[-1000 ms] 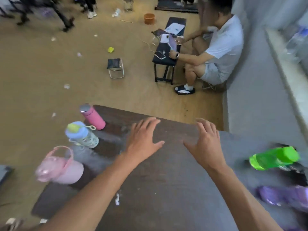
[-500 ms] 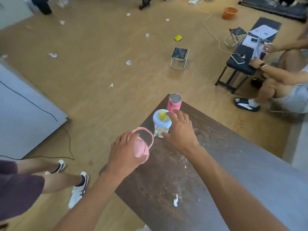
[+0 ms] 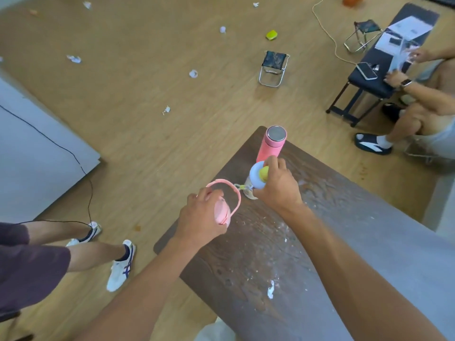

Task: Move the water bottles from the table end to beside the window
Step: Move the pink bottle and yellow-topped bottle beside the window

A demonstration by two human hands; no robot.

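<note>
Left hand (image 3: 199, 222) grips the pink-handled bottle (image 3: 221, 214), right hand (image 3: 277, 185) the blue-capped bottle (image 3: 256, 178), at the worktop (image 3: 320, 242) end; next, lifting both toward the window.

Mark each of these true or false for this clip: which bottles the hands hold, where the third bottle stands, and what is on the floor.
1. The left hand has its grip on the pink bottle with the loop handle. True.
2. The right hand rests flat on the table. False: it is closed around the top of the blue bottle.
3. The steel-capped bottle stands upright near the table corner, with no hand on it. True.
4. That steel-capped bottle lies on its side. False: it is upright.
5. A folding stool stands on the floor beyond the table. True.
</note>
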